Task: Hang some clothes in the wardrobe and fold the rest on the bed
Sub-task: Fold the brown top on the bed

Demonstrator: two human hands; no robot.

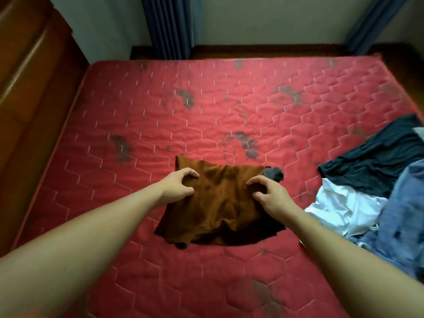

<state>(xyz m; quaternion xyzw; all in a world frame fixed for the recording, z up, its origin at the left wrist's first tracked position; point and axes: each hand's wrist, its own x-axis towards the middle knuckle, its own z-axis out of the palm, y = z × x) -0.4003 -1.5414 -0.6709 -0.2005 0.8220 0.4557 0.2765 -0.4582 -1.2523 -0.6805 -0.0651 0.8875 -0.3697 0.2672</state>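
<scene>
Pinching brown garment [220, 203], seemingly, on bed [252, 106].

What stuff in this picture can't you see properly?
Head view:
- Grey thing: mostly hidden under the brown garment.
- Clothes pile: cut off by the right edge.
- Wooden furniture: cut off by the left edge.
- Left hand and right hand: curled fingertips hide whether they pinch the cloth.

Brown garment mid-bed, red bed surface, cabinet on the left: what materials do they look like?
The brown garment: soft matte knit, maybe brushed or suede-like; it drapes and creases limply. The mattress: quilted woven fabric, slight sheen, stitched hexagon pattern, grey worn patches. The cabinet: reddish-brown wood or veneer, glossy; light streaks reflect along its panels.
</scene>
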